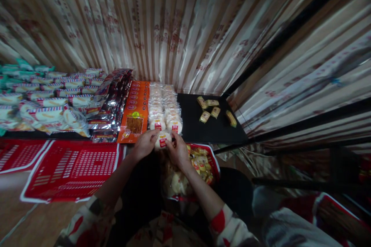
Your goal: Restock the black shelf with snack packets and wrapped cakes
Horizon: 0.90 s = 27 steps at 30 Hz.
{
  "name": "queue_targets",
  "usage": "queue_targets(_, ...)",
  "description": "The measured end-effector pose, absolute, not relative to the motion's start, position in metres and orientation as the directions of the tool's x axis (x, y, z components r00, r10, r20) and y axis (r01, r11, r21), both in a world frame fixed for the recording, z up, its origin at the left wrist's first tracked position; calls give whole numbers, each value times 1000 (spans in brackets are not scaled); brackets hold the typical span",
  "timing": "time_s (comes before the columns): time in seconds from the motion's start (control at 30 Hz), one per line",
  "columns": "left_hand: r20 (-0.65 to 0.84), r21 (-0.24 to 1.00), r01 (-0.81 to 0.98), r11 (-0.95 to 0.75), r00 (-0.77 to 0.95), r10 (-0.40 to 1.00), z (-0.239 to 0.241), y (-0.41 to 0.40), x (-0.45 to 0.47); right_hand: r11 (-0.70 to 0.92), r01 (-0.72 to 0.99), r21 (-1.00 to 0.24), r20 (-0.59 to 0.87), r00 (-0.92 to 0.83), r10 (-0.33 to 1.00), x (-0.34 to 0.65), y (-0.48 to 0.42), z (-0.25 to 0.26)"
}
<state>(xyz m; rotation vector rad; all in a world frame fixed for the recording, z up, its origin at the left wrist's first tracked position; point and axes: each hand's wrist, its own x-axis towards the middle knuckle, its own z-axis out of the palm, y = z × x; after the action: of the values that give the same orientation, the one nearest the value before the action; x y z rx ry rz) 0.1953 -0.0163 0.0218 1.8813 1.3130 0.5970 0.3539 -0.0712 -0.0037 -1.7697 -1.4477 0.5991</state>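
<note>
Round white packet (pixel 163 141), no clear long axis, pinched directly between both hands: left hand (pixel 145 144) fingers closed on one edge, right hand (pixel 178 150) on the other, neither nearer. Just beyond, packet rows (pixel 156 104); near the right forearm, a filled basket (pixel 216 164).

Shop-like place, packaged snacks (pixel 158 124) in rows, black shelf (pixel 197 132), red shopping baskets (pixel 78 164)

pouch (pixel 135 108) left of snack rows (pixel 158 104), loose pieces (pixel 215 112) right, all on table (pixel 199 135); filled basket (pixel 215 158) before table.
</note>
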Motion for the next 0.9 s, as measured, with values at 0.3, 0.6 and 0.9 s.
queue_targets(0.3, 49, 849, 525, -64, 42, 998, 6, -12, 206, -33, 694, -719, 206, 259, 944, 341, -42, -12)
queue_targets(0.6, 184, 713, 674, -195, 88, 979, -6, 0, 207, 80, 740, -668, 326, 194, 925, 329, -49, -26)
queue_targets(0.9, 359, 695, 663, -279, 17, 933, -14, -14, 217, 148, 750, -645, 355, 122, 927, 334, -53, -39)
